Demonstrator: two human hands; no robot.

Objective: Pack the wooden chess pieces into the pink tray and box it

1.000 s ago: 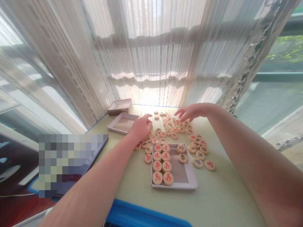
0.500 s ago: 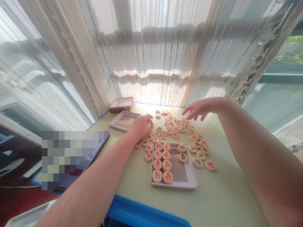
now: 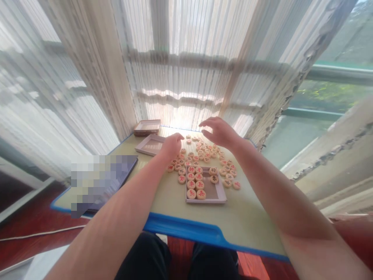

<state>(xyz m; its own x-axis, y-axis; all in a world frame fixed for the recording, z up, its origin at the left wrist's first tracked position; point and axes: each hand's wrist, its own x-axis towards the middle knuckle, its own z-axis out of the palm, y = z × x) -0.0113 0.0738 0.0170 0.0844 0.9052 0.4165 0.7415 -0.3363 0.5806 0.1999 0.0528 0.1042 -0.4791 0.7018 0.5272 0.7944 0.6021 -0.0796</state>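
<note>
Round Chinese chess pieces [image 3: 206, 159] with red or black characters lie scattered over the middle of the table. A shallow box tray [image 3: 208, 201] at the near side of them holds two columns of red-marked pieces on its left and two black-marked pieces at its upper right. My left hand [image 3: 172, 145] is beside the left edge of the scattered pieces, fingers curled; whatever is in them is hidden. Above the far pieces hovers my right hand [image 3: 218, 131], its fingers apart and nothing seen in them.
Left of the pieces lies another shallow box tray [image 3: 149, 145], with a stack of trays [image 3: 147, 127] behind it. A dark-edged flat device [image 3: 128, 171], partly pixelated, rests at the table's left. The table [image 3: 247, 217] has a blue edge; curtains [image 3: 186, 74] hang beyond.
My right hand has moved left over the far pieces. My left hand stays near the pieces' left side. The view has shifted, showing more of the table's near edge and my legs.
</note>
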